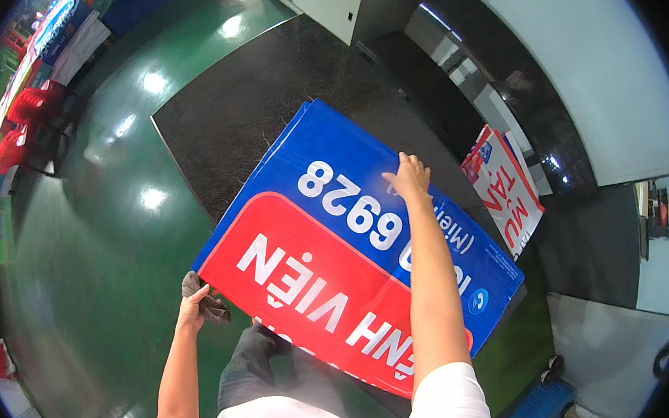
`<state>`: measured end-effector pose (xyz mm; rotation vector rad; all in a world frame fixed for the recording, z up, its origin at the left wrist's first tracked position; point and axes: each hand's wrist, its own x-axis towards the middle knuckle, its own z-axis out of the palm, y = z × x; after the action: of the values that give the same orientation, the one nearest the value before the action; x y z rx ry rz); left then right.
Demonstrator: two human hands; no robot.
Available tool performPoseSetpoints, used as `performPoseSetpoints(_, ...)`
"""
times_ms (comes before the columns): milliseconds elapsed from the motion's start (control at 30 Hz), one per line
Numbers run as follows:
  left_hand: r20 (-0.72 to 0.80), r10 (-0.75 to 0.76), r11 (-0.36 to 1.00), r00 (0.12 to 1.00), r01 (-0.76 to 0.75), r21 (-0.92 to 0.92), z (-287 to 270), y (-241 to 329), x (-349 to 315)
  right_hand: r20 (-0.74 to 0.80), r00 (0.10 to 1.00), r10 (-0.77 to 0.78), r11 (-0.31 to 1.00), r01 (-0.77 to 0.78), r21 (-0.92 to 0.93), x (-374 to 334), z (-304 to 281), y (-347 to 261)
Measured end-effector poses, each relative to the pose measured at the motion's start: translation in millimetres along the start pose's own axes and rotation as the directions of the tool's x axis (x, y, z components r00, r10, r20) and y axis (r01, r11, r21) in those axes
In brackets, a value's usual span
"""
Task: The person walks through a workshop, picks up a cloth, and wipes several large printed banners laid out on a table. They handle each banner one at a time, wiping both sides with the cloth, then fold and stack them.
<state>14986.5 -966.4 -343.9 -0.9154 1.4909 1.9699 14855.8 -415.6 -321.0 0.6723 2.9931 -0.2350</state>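
A large blue and red printed sign sheet [324, 240] with white lettering lies tilted in front of me, and its left edge shows more than one layer. My right hand [410, 177] rests on its far blue part, fingers apart, the forearm crossing over the print. At the sheet's near left corner, my left hand [192, 309] is closed on a crumpled grey-brown cloth [215, 310]. The thumb lies by that corner; whether it also pinches the sheet is unclear.
Beneath the sheet lies a dark mat or panel [225, 106] on the shiny green floor [87, 252]. Another red and white sign [501, 191] leans at the right. Red chairs [22, 129] stand far left. A blue cylindrical machine [536, 413] is at the lower right.
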Motion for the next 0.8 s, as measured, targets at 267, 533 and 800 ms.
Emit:
performPoseSetpoints(267, 0.043, -0.080, 0.996, 0.996, 0.082, -0.032, 5.4, -4.1, 25.3, 0.130, 0.900, -0.417, 0.894, 0.380, 0.238, -76.5, -36.2, -1.2)
performPoseSetpoints(533, 0.003, -0.176, 0.982, 0.984, 0.176, 0.065, 11.3, -7.1, 51.7, -0.058, 0.973, -0.223, 0.963, 0.230, 0.140, -48.2, -23.2, -10.1)
performPoseSetpoints(800, 0.062, -0.311, 0.950, 0.948, 0.311, 0.015, 1.9, 1.5, 59.6, 0.472, 0.882, 0.016, 0.997, -0.047, 0.054, 9.7, -26.9, -9.4)
